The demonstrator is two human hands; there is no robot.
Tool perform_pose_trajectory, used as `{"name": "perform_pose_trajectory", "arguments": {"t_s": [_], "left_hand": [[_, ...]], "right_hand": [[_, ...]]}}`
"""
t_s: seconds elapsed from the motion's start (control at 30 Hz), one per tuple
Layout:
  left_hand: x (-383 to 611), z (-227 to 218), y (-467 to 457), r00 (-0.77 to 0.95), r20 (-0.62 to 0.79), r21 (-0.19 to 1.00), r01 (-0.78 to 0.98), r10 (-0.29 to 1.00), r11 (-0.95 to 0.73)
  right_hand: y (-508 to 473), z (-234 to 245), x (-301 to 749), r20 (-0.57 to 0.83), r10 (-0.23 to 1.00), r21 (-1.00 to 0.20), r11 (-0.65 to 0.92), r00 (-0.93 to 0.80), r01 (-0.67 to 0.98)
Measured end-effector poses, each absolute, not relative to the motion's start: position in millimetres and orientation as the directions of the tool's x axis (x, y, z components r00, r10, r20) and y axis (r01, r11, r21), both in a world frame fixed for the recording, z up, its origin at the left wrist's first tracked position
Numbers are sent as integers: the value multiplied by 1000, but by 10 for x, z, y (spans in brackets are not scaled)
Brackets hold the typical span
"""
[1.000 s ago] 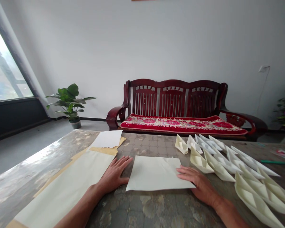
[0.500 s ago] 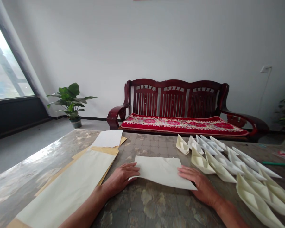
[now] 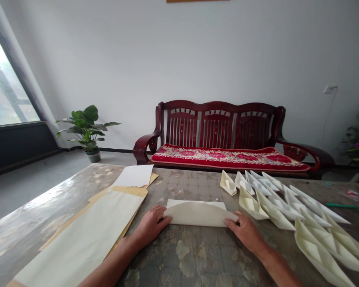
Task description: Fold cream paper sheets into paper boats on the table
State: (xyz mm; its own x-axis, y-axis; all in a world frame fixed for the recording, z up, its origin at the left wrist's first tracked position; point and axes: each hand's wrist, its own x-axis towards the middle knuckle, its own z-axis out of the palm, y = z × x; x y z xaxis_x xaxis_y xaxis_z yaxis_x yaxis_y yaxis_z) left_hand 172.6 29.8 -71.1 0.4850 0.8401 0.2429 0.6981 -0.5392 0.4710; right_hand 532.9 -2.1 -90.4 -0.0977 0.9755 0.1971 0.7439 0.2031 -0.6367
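A cream sheet of paper lies on the table in front of me, its near edge lifted and curled over toward the far edge. My left hand pinches the sheet's near left corner. My right hand grips the near right corner in the same way. Both hands rest low over the patterned table top.
A stack of cream paper on brown wrapping lies to the left, with a white sheet beyond it. Several folded paper boats lie in rows to the right. A green pen is far right. A wooden bench stands behind the table.
Both hands went from lying flat beside the sheet to gripping its near corners, and they have lifted the near edge and rolled it away from me over the sheet.
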Motion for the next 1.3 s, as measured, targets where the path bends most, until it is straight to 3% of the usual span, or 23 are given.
{"name": "perform_pose_trajectory", "arguments": {"t_s": [0.13,0.4,0.57,1.3], "left_hand": [[1767,-759,347,354,191,516,757,915,-401],[1860,-773,340,243,161,415,863,957,-289],[1875,-759,303,229,159,397,875,960,-275],[1924,-717,222,110,179,284,946,978,-159]], "right_hand": [[59,-931,5268,147,989,-645,104,-11,757],[63,-878,5146,208,976,-257,-14,69,966],[60,-889,5111,239,969,-135,-28,60,991],[20,-865,5007,270,960,22,-81,72,996]]}}
